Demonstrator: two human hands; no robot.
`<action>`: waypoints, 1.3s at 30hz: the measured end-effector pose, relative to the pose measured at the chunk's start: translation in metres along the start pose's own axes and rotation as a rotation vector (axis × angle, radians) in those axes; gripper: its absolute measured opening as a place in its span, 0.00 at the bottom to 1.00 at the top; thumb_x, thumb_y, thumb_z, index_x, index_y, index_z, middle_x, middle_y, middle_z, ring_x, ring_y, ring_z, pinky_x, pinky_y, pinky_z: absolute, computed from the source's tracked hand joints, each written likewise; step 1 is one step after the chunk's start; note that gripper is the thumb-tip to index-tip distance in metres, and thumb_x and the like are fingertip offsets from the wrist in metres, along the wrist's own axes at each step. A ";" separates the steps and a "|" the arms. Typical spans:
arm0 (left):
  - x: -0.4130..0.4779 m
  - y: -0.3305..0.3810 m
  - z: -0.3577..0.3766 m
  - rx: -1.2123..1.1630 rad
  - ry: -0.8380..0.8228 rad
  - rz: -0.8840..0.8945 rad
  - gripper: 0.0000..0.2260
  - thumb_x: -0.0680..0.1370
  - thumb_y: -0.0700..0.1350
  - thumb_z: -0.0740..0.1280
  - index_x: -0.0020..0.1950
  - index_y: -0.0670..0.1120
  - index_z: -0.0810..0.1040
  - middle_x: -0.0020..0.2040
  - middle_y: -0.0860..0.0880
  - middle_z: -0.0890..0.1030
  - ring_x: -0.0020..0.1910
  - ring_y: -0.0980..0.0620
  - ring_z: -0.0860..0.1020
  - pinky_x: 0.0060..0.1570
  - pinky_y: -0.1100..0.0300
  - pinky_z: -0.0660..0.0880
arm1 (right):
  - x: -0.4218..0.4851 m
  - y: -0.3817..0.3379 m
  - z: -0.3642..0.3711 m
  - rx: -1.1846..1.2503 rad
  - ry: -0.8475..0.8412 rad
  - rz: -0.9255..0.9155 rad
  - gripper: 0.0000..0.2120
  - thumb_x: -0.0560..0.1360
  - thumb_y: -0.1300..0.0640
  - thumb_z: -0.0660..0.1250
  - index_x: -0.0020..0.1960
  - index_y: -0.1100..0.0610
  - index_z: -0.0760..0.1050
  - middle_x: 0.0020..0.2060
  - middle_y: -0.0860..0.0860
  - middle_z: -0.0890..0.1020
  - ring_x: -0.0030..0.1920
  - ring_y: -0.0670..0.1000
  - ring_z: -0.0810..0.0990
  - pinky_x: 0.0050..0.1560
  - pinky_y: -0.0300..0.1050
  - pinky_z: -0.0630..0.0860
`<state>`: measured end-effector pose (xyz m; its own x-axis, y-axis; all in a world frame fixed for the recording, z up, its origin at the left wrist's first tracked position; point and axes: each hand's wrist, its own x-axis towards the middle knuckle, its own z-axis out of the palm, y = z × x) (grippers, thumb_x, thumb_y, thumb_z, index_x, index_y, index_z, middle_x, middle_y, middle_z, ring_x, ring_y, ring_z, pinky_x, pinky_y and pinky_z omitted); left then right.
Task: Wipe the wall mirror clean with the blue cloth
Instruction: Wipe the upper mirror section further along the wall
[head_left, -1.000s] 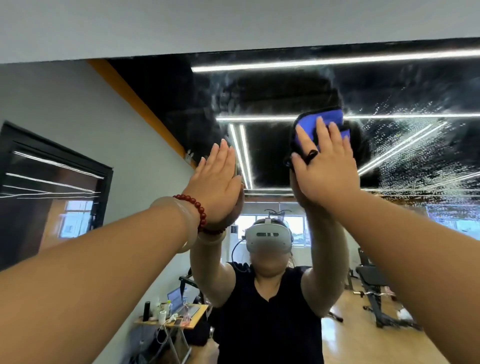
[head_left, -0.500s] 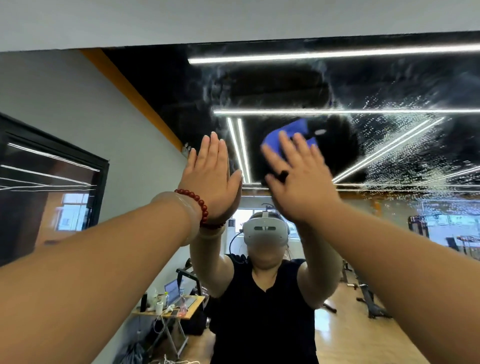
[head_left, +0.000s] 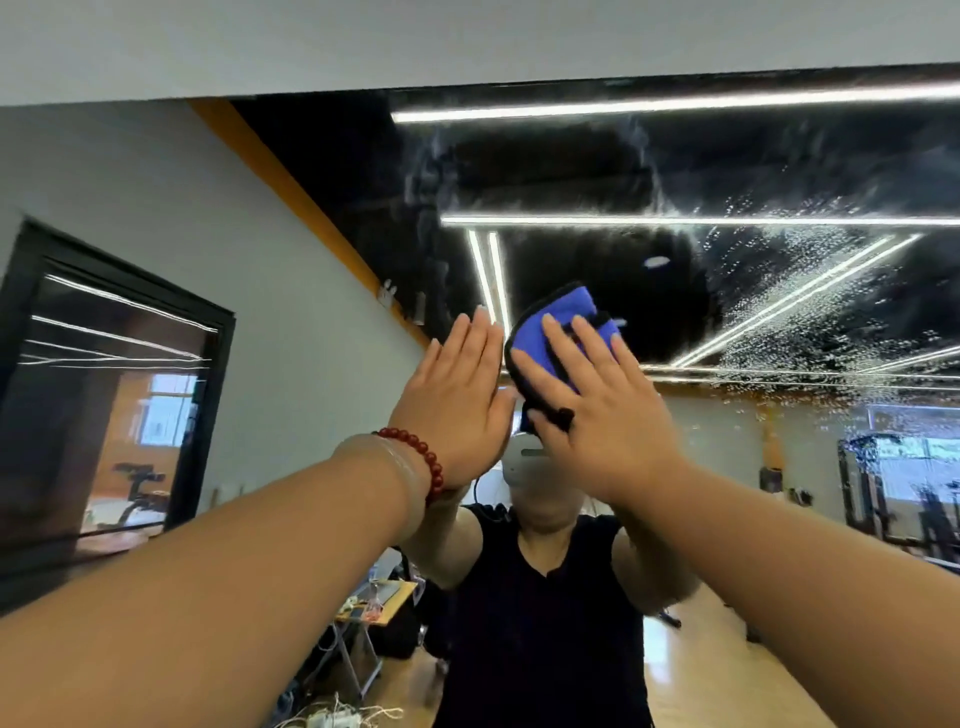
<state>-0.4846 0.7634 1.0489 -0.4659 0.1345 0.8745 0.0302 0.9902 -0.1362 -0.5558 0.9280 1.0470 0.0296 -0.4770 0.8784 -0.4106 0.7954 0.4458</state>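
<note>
Two hands are up against the wall mirror in the head view. The right hand lies on the blue cloth, its grip spread, straight fingers pressing the cloth flat to the glass. The cloth's lower part is hidden under that palm, and only its black-edged top and left side show (a black bit of it pokes out between thumb and forefinger). Just left of the cloth, the left hand rests flat on the glass with fingers straight and close together, holding nothing; its palm side cannot be seen. A red bead bracelet circles that wrist. Both forearms are cut off at the bottom edge.

Right of the cloth and above it, the glass is speckled with fine droplets, with hazy smears higher up. Below the cloth, the mirror reflects a person in a dark sleeveless top wearing a white headset, mostly hidden behind the hands. Lower left of the cloth, a small cluttered table is reflected, its items too small to make out. Far left of the cloth is a dark-framed glass panel on a grey wall.
</note>
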 end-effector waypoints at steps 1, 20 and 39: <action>0.000 0.001 0.000 -0.004 0.012 -0.008 0.27 0.84 0.53 0.46 0.79 0.46 0.38 0.79 0.49 0.36 0.77 0.53 0.36 0.71 0.58 0.35 | -0.004 0.002 0.003 -0.011 -0.026 -0.091 0.27 0.78 0.42 0.53 0.75 0.46 0.64 0.75 0.55 0.64 0.75 0.58 0.61 0.74 0.57 0.52; -0.004 0.065 0.015 -0.023 -0.037 0.059 0.28 0.84 0.54 0.46 0.78 0.47 0.35 0.78 0.50 0.33 0.74 0.55 0.31 0.70 0.58 0.31 | -0.023 0.071 -0.020 0.037 0.021 0.369 0.29 0.78 0.39 0.47 0.78 0.43 0.54 0.79 0.53 0.53 0.78 0.56 0.49 0.75 0.51 0.40; 0.021 0.099 0.008 -0.022 0.036 -0.020 0.29 0.83 0.56 0.45 0.78 0.46 0.37 0.78 0.49 0.34 0.76 0.54 0.32 0.70 0.58 0.30 | -0.061 0.077 -0.010 -0.018 0.047 0.190 0.27 0.78 0.43 0.53 0.76 0.47 0.63 0.76 0.56 0.62 0.76 0.59 0.58 0.74 0.56 0.47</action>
<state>-0.4985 0.8634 1.0496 -0.4344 0.1155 0.8933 0.0408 0.9933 -0.1086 -0.5805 1.0220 1.0299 -0.0044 -0.3000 0.9539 -0.3968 0.8761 0.2737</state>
